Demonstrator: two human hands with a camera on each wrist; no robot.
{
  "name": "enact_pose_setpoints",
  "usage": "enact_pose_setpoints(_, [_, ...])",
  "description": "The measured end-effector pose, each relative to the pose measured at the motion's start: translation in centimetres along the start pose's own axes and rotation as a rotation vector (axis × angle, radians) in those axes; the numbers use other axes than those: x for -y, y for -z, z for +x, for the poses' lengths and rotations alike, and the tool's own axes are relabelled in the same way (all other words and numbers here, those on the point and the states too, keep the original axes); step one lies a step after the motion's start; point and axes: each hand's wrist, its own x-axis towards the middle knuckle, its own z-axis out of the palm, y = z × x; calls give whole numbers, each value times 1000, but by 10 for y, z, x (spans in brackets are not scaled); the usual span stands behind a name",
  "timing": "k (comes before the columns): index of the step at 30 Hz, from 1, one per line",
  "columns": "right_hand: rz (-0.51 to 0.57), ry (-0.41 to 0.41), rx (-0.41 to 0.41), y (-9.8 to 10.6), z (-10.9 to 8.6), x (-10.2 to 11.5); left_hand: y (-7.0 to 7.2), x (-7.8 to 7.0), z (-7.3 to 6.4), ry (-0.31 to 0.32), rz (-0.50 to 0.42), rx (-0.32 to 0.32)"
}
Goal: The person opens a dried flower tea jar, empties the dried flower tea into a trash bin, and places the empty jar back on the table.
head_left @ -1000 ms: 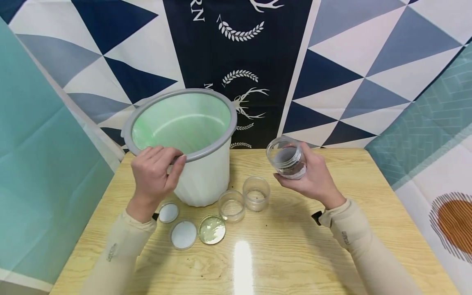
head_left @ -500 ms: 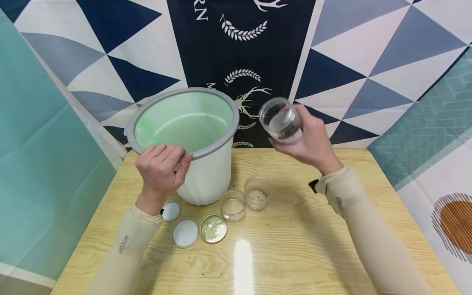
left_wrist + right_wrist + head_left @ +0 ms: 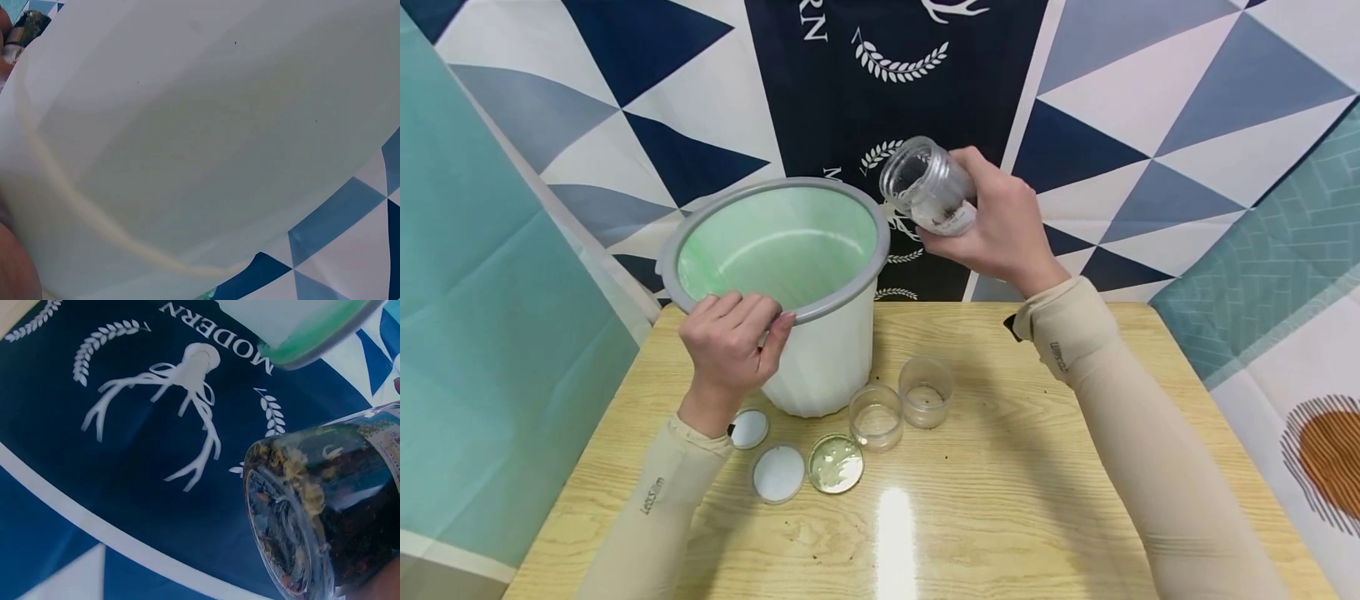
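A white bucket (image 3: 831, 367) with a grey rim and pale green inside stands at the back left of the table. My left hand (image 3: 730, 346) grips its near rim, fingers curled over the edge. Raised to the right of the bucket, my right hand (image 3: 996, 217) holds a clear screw-top jar (image 3: 936, 196) round its side. The jar is uncapped and tilted, its mouth toward the bucket and just beyond the rim's right side. Dark dried bits and yellowish pieces show inside the jar (image 3: 337, 506) in the right wrist view. The bucket's wall fills most of the left wrist view.
Two clear round containers (image 3: 876, 437) stand on the wooden table (image 3: 1015, 500) in front of the bucket. Beside them lie a gold-rimmed lid (image 3: 836, 463) and two white lids (image 3: 778, 473). Patterned cloth (image 3: 1090, 108) hangs close behind the table.
My right hand has lifted the jar up and leftward toward the bucket, and the jar leans further. My left hand stays on the bucket's rim.
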Motion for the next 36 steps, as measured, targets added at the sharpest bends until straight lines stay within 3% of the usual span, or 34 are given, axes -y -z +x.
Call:
enact_pose_setpoints(9, [-204,94,42,4,49,26,1,0,1,-8,13,16])
enact_pose_setpoints(15, [-306,165,53,3,70,42,0,0,0,-12,17,3])
enact_pose_setpoints(30, [-528,272,103,2,87,60,-1,0,1,-11,17,2])
enact_pose_setpoints(36, [-616,347,75,3,89,62,-1,0,1,-11,18,0])
